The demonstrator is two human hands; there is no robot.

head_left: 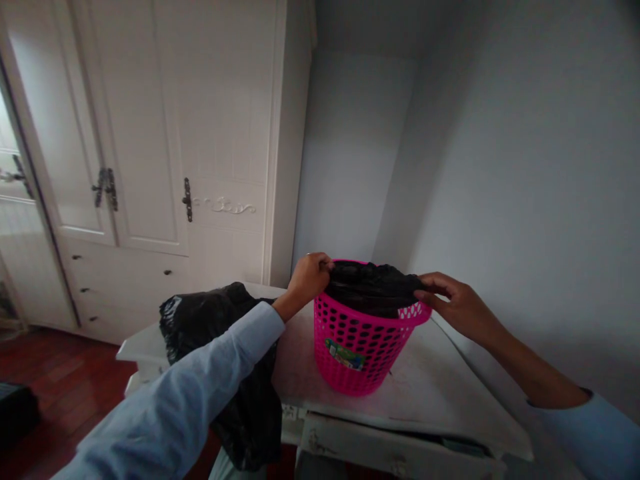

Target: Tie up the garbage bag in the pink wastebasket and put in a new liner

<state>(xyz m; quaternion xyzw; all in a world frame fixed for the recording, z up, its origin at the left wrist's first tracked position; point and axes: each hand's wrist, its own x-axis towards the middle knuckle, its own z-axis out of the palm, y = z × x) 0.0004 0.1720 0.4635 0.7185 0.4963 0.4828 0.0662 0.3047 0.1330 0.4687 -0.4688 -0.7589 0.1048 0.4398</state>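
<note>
A pink perforated plastic basket (pixel 353 347) with a label on its side stands upright on the white tabletop. A black plastic bag (pixel 375 283) lies in its mouth, bunched up near the rim. At the basket's left rim, my left hand (pixel 311 275) pinches the bag's edge. Across from it, my right hand (pixel 450 300) has its thumb and fingers closed on the bag at the right rim. How far down the bag reaches inside is mostly hidden.
Another black plastic bag (pixel 250 407) lies crumpled at the table's left and hangs over the front edge, partly behind my left sleeve. The white table (pixel 425 393) has a drawer front below. A white wardrobe (pixel 225 133) stands behind, and a grey wall (pixel 540 167) rises on the right.
</note>
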